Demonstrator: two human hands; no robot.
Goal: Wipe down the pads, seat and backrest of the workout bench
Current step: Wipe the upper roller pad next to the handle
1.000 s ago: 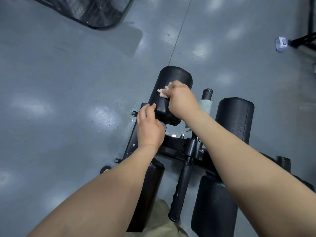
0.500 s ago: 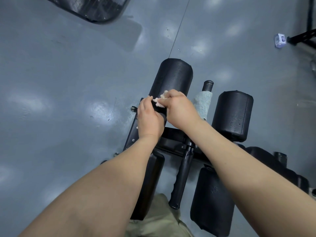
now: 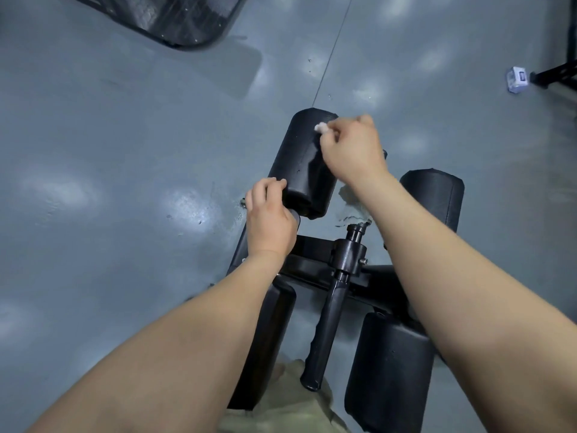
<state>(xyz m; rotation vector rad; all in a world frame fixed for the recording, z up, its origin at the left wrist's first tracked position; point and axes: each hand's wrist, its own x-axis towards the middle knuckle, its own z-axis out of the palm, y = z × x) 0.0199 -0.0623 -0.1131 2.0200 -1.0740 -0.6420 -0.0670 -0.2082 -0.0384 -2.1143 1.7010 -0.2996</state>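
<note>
Two hands work on a black pad (image 3: pixel 304 164) of the bench (image 3: pixel 315 250), which stands on a shiny gray floor (image 3: pixel 125 145).
The right hand (image 3: pixel 352 148) has its fingers curled tight round a small white cloth (image 3: pixel 321 127) and presses it on the pad's far end. The left hand (image 3: pixel 270 217) curls its fingers over the pad's near end and holds it. A pale towel (image 3: pixel 352 204) hangs by the middle bar (image 3: pixel 326 329). Lights make soft white spots on the floor. A black mat (image 3: pixel 175 17) lies at the top left. A little white box (image 3: pixel 516 79) sits at the top right.
</note>
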